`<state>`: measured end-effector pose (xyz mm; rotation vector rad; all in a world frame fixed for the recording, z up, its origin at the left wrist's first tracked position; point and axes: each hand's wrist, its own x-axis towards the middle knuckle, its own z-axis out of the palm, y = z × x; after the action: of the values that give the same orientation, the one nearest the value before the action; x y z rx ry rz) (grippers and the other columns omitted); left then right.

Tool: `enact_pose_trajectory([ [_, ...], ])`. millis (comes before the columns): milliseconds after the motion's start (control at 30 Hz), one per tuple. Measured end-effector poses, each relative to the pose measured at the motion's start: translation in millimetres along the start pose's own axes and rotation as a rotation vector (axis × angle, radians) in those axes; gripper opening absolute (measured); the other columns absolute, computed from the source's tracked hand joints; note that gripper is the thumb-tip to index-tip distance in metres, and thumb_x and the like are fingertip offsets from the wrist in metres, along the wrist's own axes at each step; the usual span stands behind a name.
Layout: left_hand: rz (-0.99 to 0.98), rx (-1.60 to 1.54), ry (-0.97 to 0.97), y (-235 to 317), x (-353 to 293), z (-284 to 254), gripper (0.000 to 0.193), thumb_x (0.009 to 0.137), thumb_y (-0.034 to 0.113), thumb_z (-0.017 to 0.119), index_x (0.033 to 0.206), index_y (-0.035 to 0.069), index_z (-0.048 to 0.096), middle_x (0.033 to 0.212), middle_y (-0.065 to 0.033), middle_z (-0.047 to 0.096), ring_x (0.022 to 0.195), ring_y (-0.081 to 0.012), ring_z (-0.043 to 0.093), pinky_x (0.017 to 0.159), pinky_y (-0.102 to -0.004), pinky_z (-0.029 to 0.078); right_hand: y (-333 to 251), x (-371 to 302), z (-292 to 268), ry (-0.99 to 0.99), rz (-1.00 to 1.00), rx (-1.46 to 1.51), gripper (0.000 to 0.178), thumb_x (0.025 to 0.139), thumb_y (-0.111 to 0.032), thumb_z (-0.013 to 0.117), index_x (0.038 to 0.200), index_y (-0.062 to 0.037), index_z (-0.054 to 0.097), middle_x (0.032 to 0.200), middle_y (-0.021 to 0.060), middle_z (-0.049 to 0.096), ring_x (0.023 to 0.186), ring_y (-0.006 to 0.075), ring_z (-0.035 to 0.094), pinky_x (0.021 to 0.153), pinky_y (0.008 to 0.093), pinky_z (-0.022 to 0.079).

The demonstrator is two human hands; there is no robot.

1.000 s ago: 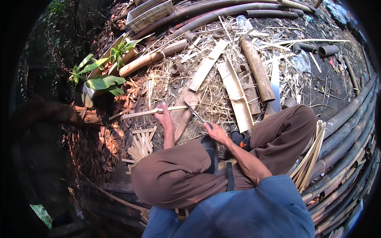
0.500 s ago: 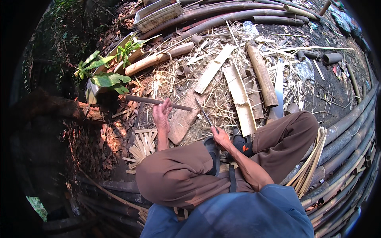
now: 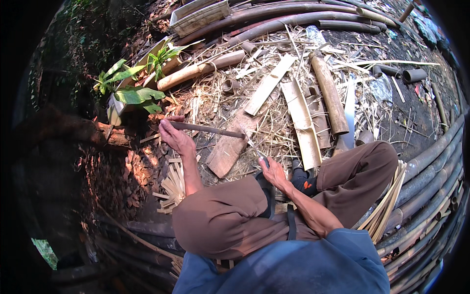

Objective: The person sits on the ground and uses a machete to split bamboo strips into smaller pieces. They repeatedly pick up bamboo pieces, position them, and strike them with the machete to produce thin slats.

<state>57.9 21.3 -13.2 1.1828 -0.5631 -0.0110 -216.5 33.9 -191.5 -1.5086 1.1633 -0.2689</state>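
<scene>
My left hand (image 3: 178, 140) is closed round the left end of a dark brown bamboo strip (image 3: 210, 130), which reaches out to the right. In my right hand (image 3: 275, 173) is a knife (image 3: 255, 149), its thin blade pointing up and left. The blade's tip meets the strip's right end, or comes very near it; the contact is too small to tell. Below that end lies a flat wooden block (image 3: 226, 156) on the ground. A fan of pale split bamboo strips (image 3: 173, 188) lies beside my left forearm.
Split bamboo halves (image 3: 302, 125) and a bamboo pole (image 3: 329, 95) lie ahead to the right, near a saw blade (image 3: 349, 110). Shavings cover the ground. A leafy plant (image 3: 134, 94) and a crate (image 3: 200, 17) stand farther left. Long poles (image 3: 421, 171) line the right.
My left hand has moved left along the bamboo strip to its far end and closed round it. The knife stays by the strip's right end. The whole view has shifted slightly.
</scene>
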Motion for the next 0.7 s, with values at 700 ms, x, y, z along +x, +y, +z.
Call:
enact_pose_trajectory([
  [700,-0.036,-0.274,0.096,17,-23,17,0.022,0.097,0.027,0.052,0.091,0.005,0.051,0.076,-0.0015,0.045,0.07,-0.0123,0.043,0.067,-0.0271,0.038,-13,2,-7,-0.075,0.016,0.013,0.051,0.098,-0.05,0.045,0.106,-0.0013,0.057,0.083,0.0296,0.063,0.085,0.0475,0.062,0.077,0.0519,0.047],
])
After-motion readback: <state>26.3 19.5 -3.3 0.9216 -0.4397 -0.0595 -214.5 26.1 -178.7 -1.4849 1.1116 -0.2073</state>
